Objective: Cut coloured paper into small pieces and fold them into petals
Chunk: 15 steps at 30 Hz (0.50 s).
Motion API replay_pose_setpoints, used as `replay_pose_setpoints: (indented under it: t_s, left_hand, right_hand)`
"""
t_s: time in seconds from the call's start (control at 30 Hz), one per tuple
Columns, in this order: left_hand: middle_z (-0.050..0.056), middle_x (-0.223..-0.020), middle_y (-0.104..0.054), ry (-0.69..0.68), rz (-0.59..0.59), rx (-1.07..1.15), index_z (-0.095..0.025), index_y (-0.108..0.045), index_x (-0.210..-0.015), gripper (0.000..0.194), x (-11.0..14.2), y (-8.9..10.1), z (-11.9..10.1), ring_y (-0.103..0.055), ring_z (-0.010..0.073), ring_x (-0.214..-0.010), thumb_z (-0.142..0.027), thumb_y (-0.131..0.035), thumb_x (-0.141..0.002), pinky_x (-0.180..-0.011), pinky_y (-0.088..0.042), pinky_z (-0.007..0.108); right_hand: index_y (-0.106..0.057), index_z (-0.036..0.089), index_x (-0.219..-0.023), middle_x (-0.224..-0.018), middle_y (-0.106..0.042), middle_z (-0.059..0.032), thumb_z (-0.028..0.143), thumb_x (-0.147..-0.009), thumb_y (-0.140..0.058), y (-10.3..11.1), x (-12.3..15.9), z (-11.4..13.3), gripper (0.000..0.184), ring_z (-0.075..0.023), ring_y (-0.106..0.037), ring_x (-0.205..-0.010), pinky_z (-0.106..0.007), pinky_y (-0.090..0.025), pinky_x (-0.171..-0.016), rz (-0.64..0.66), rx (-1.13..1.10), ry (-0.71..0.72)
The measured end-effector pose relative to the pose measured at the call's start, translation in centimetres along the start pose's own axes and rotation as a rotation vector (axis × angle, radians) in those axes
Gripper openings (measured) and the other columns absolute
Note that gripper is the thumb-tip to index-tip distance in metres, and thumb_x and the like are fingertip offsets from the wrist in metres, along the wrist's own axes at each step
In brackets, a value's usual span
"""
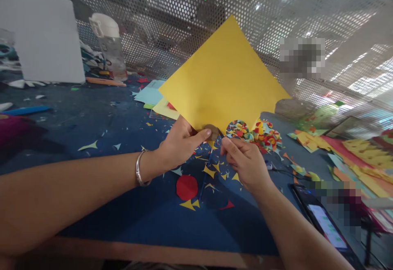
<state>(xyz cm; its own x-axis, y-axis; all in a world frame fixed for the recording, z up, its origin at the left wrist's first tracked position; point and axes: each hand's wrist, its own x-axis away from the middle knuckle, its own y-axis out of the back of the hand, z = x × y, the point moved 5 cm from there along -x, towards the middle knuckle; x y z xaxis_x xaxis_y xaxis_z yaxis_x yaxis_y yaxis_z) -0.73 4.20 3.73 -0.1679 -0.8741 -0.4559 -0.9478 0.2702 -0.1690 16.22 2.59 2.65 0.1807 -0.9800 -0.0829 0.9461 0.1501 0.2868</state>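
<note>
A square yellow sheet of paper point(224, 73) is held up at a slant, with rounded bites cut from its lower right edge. My left hand point(179, 143) grips its lower corner, thumb pressed on a small brown disc point(211, 132) lying against the paper. Close to that same edge, my right hand point(244, 157) is closed, fingertips pinched; what they hold is hidden. On the blue table below lie a red paper circle point(186, 187) and yellow scraps point(209, 171). Behind the right hand is a pile of colourful paper pieces point(267, 135).
A clear bottle with a white lid point(110, 45) stands at the back left beside a white board point(49, 39). Light blue paper point(149, 92) lies behind my left hand. A phone point(327, 225) and stacked coloured paper point(362, 159) are at right. A perforated screen point(172, 20) rises behind.
</note>
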Motion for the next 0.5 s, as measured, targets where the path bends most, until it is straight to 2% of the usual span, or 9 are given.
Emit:
replay_pose_setpoints:
  t_s: [0.1,0.2,0.3,0.4,0.5]
  left_hand:
    - [0.01,-0.093,-0.075,0.032,0.004,-0.081,-0.016,-0.075,-0.093,0.014,-0.06,0.06,0.11,-0.068,0.0202,-0.091,-0.027,-0.068,-0.088,-0.092,-0.056,0.038]
    - [0.01,-0.086,-0.074,0.04,0.026,-0.11,-0.016,-0.074,-0.087,0.013,-0.15,0.04,-0.08,-0.067,0.0199,-0.086,-0.026,-0.066,-0.088,-0.086,-0.056,0.036]
    - [0.01,-0.086,-0.073,0.014,0.049,-0.09,-0.015,-0.072,-0.094,0.014,-0.29,0.04,-0.24,-0.067,0.0196,-0.082,-0.025,-0.068,-0.086,-0.081,-0.056,0.034]
    - [0.01,-0.091,-0.073,-0.002,0.056,-0.056,-0.014,-0.067,-0.105,0.023,-0.38,0.16,-0.11,-0.067,0.0191,-0.08,-0.021,-0.068,-0.084,-0.077,-0.057,0.032]
    - [0.011,-0.095,-0.073,0.003,0.069,-0.035,-0.013,-0.064,-0.107,0.024,-0.4,0.23,0.13,-0.067,0.0187,-0.08,-0.019,-0.067,-0.084,-0.074,-0.057,0.031]
  right_hand:
    - [-0.058,0.018,-0.065,-0.045,-0.028,0.0098,0.066,-0.088,-0.065,0.06,0.02,-0.02,0.053,-0.0044,-0.02,-0.041,-0.023,-0.014,-0.041,0.001,0.013,0.013]
    - [-0.058,0.018,-0.065,-0.045,-0.028,0.0097,0.065,-0.089,-0.065,0.16,0.03,-0.1,0.052,-0.0044,-0.02,-0.041,-0.024,-0.014,-0.041,0.004,0.028,0.014]
    - [-0.058,0.019,-0.065,-0.046,-0.03,0.0093,0.064,-0.089,-0.064,0.24,-0.03,-0.19,0.052,-0.0046,-0.02,-0.042,-0.024,-0.013,-0.041,0.01,0.045,0.018]
    - [-0.058,0.019,-0.065,-0.046,-0.031,0.0091,0.063,-0.09,-0.064,0.29,-0.18,-0.22,0.052,-0.0047,-0.021,-0.042,-0.024,-0.014,-0.042,0.017,0.065,0.034]
    - [-0.059,0.019,-0.065,-0.045,-0.032,0.0087,0.062,-0.091,-0.063,0.32,-0.28,-0.23,0.051,-0.0049,-0.023,-0.041,-0.024,-0.016,-0.042,0.019,0.086,0.048]
